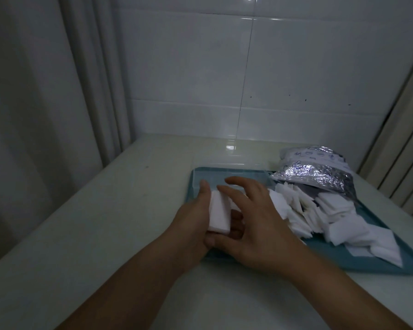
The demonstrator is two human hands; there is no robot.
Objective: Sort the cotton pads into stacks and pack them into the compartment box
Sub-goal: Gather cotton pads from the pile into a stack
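Observation:
A neat stack of white cotton pads (220,215) stands on edge in my left hand (191,225), whose thumb and fingers wrap its two sides. My right hand (255,222) lies over the stack with its fingers spread and fairly straight; its thumb touches the near end of the stack. Both hands hover over the left part of a teal tray (343,265). A heap of loose white cotton pads (320,215) covers the tray's right half. Just beyond my fingers is a clear plastic box (202,178), faint and hard to make out; its compartments are not discernible.
A crinkled silver foil bag (315,173) lies at the tray's back right, partly over the pads. The tray sits on a white counter (119,222) against a tiled wall. A curtain (45,115) hangs on the left, and a ribbed panel stands at the right edge.

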